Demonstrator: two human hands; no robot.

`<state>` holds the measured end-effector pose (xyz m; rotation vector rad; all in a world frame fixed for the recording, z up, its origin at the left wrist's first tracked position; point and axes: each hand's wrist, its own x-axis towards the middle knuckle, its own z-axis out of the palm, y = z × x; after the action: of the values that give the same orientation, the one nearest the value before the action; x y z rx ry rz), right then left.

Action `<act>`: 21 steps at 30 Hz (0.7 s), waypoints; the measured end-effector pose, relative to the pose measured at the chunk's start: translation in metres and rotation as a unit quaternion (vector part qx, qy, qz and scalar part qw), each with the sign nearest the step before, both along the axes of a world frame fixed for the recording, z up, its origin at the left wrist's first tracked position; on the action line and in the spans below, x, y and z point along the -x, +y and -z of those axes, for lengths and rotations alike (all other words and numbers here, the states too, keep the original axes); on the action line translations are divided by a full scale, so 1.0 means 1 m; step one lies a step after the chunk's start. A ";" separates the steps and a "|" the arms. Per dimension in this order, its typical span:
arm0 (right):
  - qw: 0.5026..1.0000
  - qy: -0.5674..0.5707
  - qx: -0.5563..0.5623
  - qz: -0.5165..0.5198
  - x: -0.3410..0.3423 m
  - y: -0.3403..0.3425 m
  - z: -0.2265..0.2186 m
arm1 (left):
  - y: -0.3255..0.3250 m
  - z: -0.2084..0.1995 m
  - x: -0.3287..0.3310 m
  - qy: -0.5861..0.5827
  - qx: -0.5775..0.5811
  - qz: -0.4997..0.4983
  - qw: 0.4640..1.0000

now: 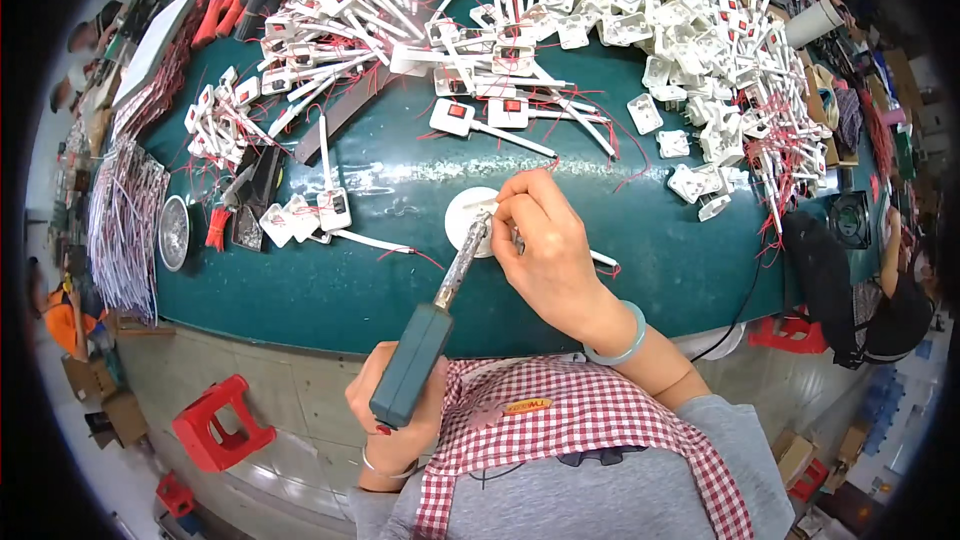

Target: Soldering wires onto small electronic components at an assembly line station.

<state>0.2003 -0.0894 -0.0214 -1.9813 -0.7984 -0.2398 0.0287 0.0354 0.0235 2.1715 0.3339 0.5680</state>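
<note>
My left hand (398, 408) is wrapped around the green handle of a soldering gun (413, 365). Its long metal barrel points up and away, the tip meeting my right hand's fingertips. My right hand (545, 245) is closed in a pinch over a round white disc (457, 223) on the table. A small pale part shows at the fingertips, but most of what they hold is hidden. From under that hand, on its right, sticks out the end of a white tube (603, 258) with red wire.
On the green table (400, 295) lie piled white tubes with red-switch boxes (453, 117), a heap of white housings (625, 25), a metal bowl (174, 233) and bundled wires (125, 230). A red stool (222, 425) stands on the floor. Other people (895, 310) sit at the sides.
</note>
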 end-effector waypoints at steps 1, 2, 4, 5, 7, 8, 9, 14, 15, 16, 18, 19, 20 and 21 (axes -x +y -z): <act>1.000 -0.001 -0.001 0.001 0.000 0.000 0.000 | 0.000 -0.001 0.000 0.001 0.001 -0.001 1.000; 1.000 -0.001 -0.001 0.000 0.000 0.001 0.000 | 0.001 0.001 0.002 0.001 0.001 -0.001 1.000; 1.000 0.001 0.000 0.003 0.001 0.001 0.000 | 0.004 0.009 0.011 0.051 0.060 -0.024 0.997; 1.000 0.000 0.000 0.003 0.001 0.001 0.000 | 0.006 0.013 0.015 0.050 0.060 -0.023 0.997; 1.000 -0.004 -0.004 0.001 0.000 0.001 -0.001 | 0.007 0.019 0.020 0.047 0.056 -0.041 0.996; 1.000 -0.005 -0.003 0.001 0.000 0.001 -0.001 | 0.007 0.021 0.020 0.047 0.056 -0.041 0.996; 1.000 -0.005 -0.002 0.005 0.000 0.001 0.000 | 0.007 0.022 0.019 0.036 0.062 -0.043 0.996; 1.000 -0.004 -0.002 0.004 0.000 0.002 -0.001 | 0.004 0.029 0.016 0.011 0.092 -0.058 0.994; 1.000 -0.005 -0.001 0.006 0.000 0.002 -0.002 | 0.002 0.034 0.014 -0.011 0.068 -0.078 0.995; 1.000 -0.005 0.000 0.007 0.000 0.003 -0.002 | 0.001 0.038 0.012 -0.033 0.044 -0.097 0.994; 1.000 -0.010 0.003 0.010 0.000 0.002 -0.001 | -0.001 0.044 -0.003 -0.040 0.011 -0.106 0.994; 1.000 -0.015 0.005 0.013 -0.001 0.001 0.000 | -0.002 0.047 -0.014 -0.046 -0.022 -0.113 0.992; 1.000 -0.015 0.005 0.013 -0.001 0.001 0.000 | -0.004 0.045 -0.026 -0.047 -0.023 -0.113 0.992; 1.000 -0.013 0.003 0.011 -0.001 0.002 -0.001 | -0.006 0.040 -0.038 -0.038 0.019 -0.114 0.993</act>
<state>0.2011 -0.0878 -0.0200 -1.9977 -0.7944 -0.2771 0.0672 0.0289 -0.0169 2.0817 0.5508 0.7635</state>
